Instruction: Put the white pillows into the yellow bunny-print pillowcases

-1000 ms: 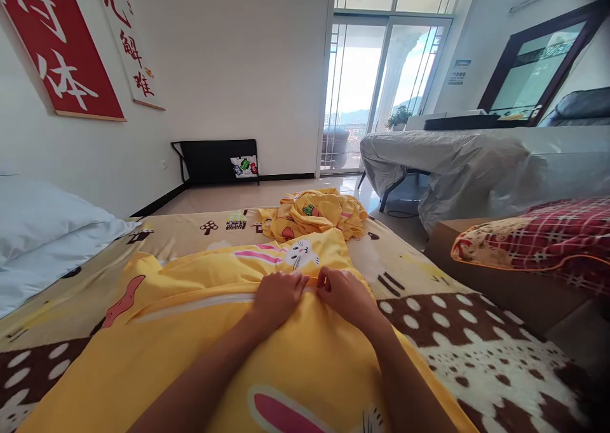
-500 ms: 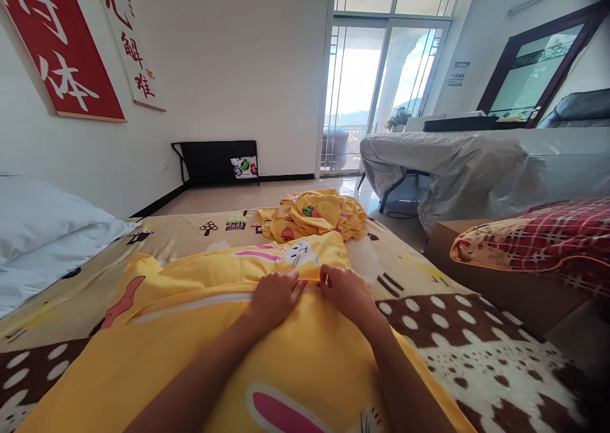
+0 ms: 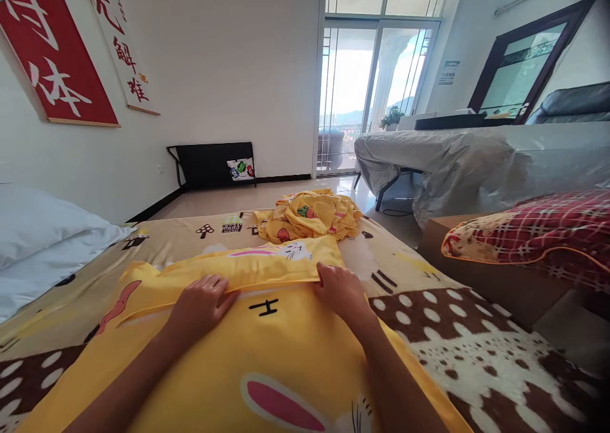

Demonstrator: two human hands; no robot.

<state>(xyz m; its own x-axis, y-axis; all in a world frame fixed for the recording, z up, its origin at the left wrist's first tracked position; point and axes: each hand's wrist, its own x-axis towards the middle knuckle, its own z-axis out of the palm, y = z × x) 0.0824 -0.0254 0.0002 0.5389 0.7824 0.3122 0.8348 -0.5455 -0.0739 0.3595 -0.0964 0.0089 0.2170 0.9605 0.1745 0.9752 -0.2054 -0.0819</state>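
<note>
A yellow pillowcase (image 3: 214, 376) with rabbit prints lies spread in front of me. Across it runs a folded flap edge (image 3: 271, 285), with a pale strip below and a dark H-shaped mark. My left hand (image 3: 204, 302) is closed on the left part of this edge, thumb toward the middle. Toward the right end, my right hand (image 3: 340, 290) pinches the same edge between thumb and fingers. Between the hands the edge runs nearly straight. A crumpled heap of matching yellow cloth (image 3: 314, 217) sits just beyond the pillowcase.
Under everything lies a brown and cream patterned blanket (image 3: 443, 318). White pillows (image 3: 52, 229) are on the left. To the right, a red plaid cushion (image 3: 534, 236) rests on a brown box (image 3: 481, 280). A plastic-covered table (image 3: 457, 159) stands behind it.
My left hand has slid left along the flap edge, away from my right hand. The H-shaped mark now shows between them. My right hand keeps its pinch. The view has shifted slightly.
</note>
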